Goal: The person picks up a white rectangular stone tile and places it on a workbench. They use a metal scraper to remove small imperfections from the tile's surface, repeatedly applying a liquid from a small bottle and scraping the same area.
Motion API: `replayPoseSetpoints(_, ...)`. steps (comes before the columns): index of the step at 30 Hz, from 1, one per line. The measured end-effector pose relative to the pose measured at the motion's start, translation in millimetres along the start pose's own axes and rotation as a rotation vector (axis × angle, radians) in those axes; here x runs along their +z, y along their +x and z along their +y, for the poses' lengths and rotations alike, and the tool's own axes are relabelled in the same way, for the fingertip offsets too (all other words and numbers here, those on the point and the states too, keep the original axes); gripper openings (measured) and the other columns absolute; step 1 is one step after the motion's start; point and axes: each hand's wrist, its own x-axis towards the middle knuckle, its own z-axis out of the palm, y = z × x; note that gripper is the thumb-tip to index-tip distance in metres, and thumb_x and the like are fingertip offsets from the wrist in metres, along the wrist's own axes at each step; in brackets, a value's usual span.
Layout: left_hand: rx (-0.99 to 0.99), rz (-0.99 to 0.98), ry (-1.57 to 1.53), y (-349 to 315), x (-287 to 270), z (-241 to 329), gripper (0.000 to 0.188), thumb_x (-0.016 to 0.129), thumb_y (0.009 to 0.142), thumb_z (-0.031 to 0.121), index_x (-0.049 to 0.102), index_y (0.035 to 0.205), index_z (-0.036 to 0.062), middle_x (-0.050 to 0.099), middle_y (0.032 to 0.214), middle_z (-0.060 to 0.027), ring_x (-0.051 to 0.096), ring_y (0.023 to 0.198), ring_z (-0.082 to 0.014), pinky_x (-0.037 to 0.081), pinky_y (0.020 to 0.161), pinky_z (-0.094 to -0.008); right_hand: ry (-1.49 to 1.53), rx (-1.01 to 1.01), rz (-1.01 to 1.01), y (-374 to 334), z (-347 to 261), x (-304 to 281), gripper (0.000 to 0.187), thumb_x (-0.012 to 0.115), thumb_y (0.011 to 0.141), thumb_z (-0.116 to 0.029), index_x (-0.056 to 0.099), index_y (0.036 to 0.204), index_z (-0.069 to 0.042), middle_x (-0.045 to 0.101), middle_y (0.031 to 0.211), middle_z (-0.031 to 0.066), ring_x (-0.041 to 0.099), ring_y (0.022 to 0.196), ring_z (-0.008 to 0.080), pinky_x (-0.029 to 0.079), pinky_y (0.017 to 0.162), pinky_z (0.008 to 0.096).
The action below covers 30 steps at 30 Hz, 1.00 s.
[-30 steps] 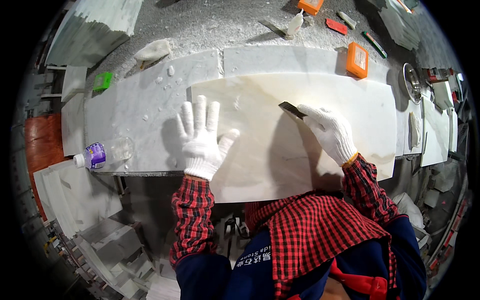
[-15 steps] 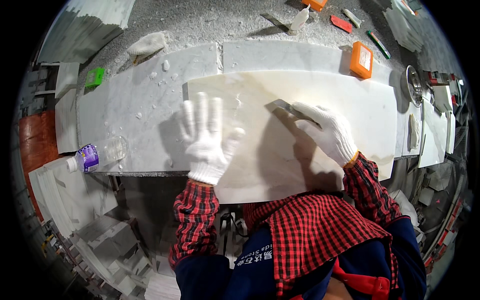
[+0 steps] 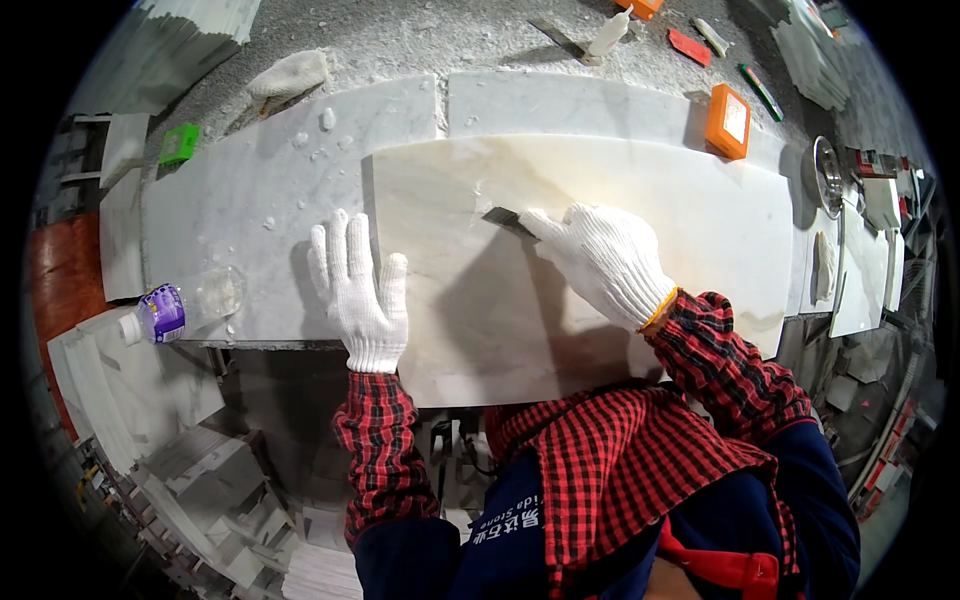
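A pale marble slab (image 3: 720,235) with beige veining lies in front of me, on top of other grey-white slabs. My right hand (image 3: 605,260), in a white knit glove, grips a flat metal scraper blade (image 3: 510,220). The blade's free end points left, close to a small whitish patch (image 3: 476,190) on the slab. Most of the blade's held end is hidden by the glove. My left hand (image 3: 365,300), gloved too, is spread with fingers stretched out at the slab's left edge, holding nothing. Whether its palm presses on the stone I cannot tell.
A purple-labelled plastic bottle (image 3: 165,313) lies at the left. Further back are a green box (image 3: 180,145), a loose white glove (image 3: 290,75), an orange box (image 3: 728,121) and a white squeeze bottle (image 3: 608,35). A metal bowl (image 3: 826,175) sits at the right.
My left hand has moved left and down, from over the slab to its left edge. My right hand has shifted left with the scraper blade, bringing it closer to the whitish patch.
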Motion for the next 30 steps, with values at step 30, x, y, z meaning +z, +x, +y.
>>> replayPoseSetpoints(30,-0.051,0.009,0.609,-7.6,-16.0,-18.5,0.041,0.046,0.108,0.029,0.059,0.137,0.0032,0.056,0.147,-0.0161,0.048,0.135,-0.0394,0.036,0.113,-0.0494,-0.088,0.707,0.540,-181.9,379.5,-65.8,0.032,0.059,0.094,-0.031,0.071,0.120,-0.015,0.073,0.104,0.0156,0.069,0.096,0.0357,0.054,0.084,0.0464)
